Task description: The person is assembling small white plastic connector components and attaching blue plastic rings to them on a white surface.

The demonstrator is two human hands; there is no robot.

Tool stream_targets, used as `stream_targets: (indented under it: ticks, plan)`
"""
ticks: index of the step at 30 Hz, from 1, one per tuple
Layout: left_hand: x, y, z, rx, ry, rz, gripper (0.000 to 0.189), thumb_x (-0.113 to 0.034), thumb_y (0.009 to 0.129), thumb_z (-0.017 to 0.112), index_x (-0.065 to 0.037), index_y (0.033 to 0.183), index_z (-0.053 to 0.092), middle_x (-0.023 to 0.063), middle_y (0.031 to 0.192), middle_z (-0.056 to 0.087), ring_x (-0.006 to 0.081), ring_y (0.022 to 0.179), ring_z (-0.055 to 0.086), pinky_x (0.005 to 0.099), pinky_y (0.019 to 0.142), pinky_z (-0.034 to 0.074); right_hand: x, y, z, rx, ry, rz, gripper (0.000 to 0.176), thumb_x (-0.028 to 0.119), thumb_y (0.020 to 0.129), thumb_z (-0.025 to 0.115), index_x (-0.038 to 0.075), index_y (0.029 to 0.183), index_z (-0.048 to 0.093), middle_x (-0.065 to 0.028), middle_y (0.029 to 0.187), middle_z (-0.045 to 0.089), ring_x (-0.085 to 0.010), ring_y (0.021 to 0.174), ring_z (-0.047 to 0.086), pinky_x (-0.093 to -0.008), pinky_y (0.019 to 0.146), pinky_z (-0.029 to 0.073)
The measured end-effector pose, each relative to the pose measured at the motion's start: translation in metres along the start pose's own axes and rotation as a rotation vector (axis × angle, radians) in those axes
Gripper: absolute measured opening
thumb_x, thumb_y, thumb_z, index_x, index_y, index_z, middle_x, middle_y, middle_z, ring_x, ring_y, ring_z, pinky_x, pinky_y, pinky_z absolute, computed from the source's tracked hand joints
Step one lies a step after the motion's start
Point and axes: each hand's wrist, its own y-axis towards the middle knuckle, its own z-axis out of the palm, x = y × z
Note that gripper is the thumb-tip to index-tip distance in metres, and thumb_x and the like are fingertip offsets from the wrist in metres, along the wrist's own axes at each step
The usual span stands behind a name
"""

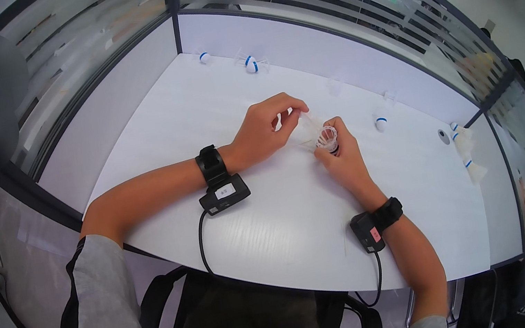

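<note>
Over the white table (294, 222), the right hand (348, 161) clasps a whitish ribbed object (326, 137); the left hand's (265, 132) fingers pinch pale strands (306, 127).

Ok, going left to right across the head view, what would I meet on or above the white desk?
Small white blue-banded rounded object, left hand, right hand, another white blue-banded rounded object, round grey desk fitting, off-white pieces with blue bands.
</note>
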Motion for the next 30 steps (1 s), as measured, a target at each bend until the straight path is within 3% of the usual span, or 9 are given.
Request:
stream_targets:
  ticks: [5, 8, 13, 16, 21, 30]
  plan:
    - [0.002, 0.000, 0.000, 0.002, 0.009, -0.019, 0.016, 0.001, 0.096, 0.064, -0.007, 0.107, 0.072, 0.0016, 0.098, 0.073, 0.0077, 0.071, 0.061, 0.0232, 0.057, 0.045, 0.001, -0.001, 0.002, 0.015, -0.010, -0.055, 0.031, 0.010, 0.081, 0.068, 0.004, 0.106, 0.050, -0.0119, 0.073, 0.062, -0.0203, 0.061, 0.057, -0.0337, 0.061, 0.048]
    - [-0.003, 0.000, -0.001, 0.020, -0.011, -0.034, 0.014, -0.003, 0.097, 0.064, -0.007, 0.108, 0.072, 0.0036, 0.097, 0.073, 0.0129, 0.067, 0.060, 0.0272, 0.058, 0.046, 0.007, -0.001, 0.000, 0.039, -0.094, -0.013, 0.027, 0.012, 0.081, 0.068, 0.002, 0.102, 0.053, -0.0130, 0.071, 0.061, -0.0223, 0.060, 0.058, -0.0346, 0.061, 0.048]
    - [-0.002, 0.000, -0.001, 0.058, -0.027, -0.046, 0.016, -0.003, 0.097, 0.064, -0.007, 0.111, 0.072, 0.0052, 0.101, 0.074, 0.0141, 0.071, 0.063, 0.0274, 0.060, 0.048, 0.006, -0.001, 0.002, 0.001, -0.123, -0.046, 0.028, 0.017, 0.082, 0.078, 0.001, 0.094, 0.058, -0.0163, 0.074, 0.067, -0.0261, 0.062, 0.063, -0.0369, 0.062, 0.050]
    - [-0.002, 0.001, 0.000, 0.040, -0.039, -0.047, 0.018, -0.001, 0.097, 0.064, -0.007, 0.112, 0.072, 0.0026, 0.101, 0.073, 0.0074, 0.069, 0.059, 0.0238, 0.058, 0.045, 0.005, -0.001, 0.004, -0.088, -0.153, -0.079, 0.027, 0.015, 0.081, 0.078, 0.001, 0.093, 0.059, -0.0152, 0.074, 0.068, -0.0259, 0.062, 0.064, -0.0359, 0.063, 0.051]
    - [-0.003, 0.002, 0.001, 0.049, -0.044, -0.050, 0.017, -0.003, 0.099, 0.063, -0.006, 0.115, 0.071, 0.0035, 0.100, 0.073, 0.0074, 0.065, 0.056, 0.0240, 0.057, 0.045, 0.005, -0.001, 0.004, -0.128, -0.117, -0.066, 0.024, 0.013, 0.080, 0.078, 0.001, 0.088, 0.060, -0.0142, 0.075, 0.069, -0.0233, 0.063, 0.065, -0.0349, 0.063, 0.051]
    - [-0.004, 0.002, 0.000, 0.069, -0.036, -0.053, 0.018, -0.005, 0.100, 0.063, -0.006, 0.117, 0.070, 0.0046, 0.096, 0.072, 0.0085, 0.058, 0.053, 0.0256, 0.055, 0.045, 0.008, -0.002, 0.002, -0.087, -0.169, -0.071, 0.024, 0.013, 0.079, 0.077, 0.000, 0.090, 0.060, -0.0176, 0.073, 0.069, -0.0300, 0.064, 0.069, -0.0376, 0.064, 0.053]
